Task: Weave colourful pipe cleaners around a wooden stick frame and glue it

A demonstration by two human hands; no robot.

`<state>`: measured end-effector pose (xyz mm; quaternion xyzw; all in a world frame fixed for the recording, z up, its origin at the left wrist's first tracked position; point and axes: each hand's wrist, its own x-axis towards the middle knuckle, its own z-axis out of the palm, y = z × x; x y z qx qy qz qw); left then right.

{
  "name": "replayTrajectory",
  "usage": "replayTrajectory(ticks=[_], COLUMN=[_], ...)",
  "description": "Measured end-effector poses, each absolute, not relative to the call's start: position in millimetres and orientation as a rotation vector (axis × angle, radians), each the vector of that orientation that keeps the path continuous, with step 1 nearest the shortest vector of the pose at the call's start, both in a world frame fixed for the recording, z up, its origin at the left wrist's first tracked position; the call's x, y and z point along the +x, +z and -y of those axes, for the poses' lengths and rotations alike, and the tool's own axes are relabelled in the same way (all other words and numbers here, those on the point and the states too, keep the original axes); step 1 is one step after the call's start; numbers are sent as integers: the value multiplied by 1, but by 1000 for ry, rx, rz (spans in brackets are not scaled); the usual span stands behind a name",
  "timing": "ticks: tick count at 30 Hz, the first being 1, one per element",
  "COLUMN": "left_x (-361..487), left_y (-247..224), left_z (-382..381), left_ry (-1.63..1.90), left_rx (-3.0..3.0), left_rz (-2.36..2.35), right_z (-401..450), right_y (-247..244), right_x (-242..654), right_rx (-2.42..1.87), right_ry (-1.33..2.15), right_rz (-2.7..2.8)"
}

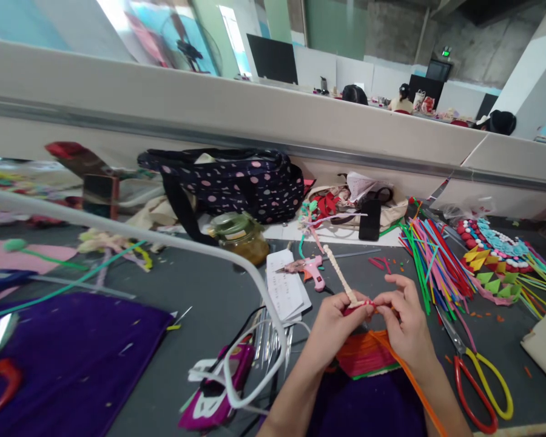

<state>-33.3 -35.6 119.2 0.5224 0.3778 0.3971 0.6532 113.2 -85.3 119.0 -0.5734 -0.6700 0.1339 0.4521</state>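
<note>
Both hands meet over the near right part of the table. My left hand (339, 325) is closed on a cream braided strip (339, 271), whose free end points up and away, with a small red piece at its lower end. The fingers of my right hand (403, 309) pinch the red piece (367, 303) from the other side. Just below the hands lies an orange, red and pink striped piece (366, 354) with a green lower edge. An orange strand (416, 388) runs down across my right wrist.
A pink glue gun (316, 273) lies on white paper (279, 291) beyond my left hand. Coloured strips (441, 261) and scissors (459, 346) are at right. A white curved bar (182, 244) crosses the left, before a jar (240, 240) and a dotted bag (236, 185).
</note>
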Motion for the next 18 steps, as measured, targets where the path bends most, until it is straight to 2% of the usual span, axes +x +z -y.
replayTrajectory(ticks=[9,18], left_x=[-36,-40], left_y=[108,99], left_z=[26,18], left_ry=[824,820], left_rx=[1067,1015], left_rz=[-870,-790], right_z=[79,59], right_y=[115,94], right_x=[120,135], right_rx=[-1364,-1314], right_ry=[458,796], right_rz=[1505,1353])
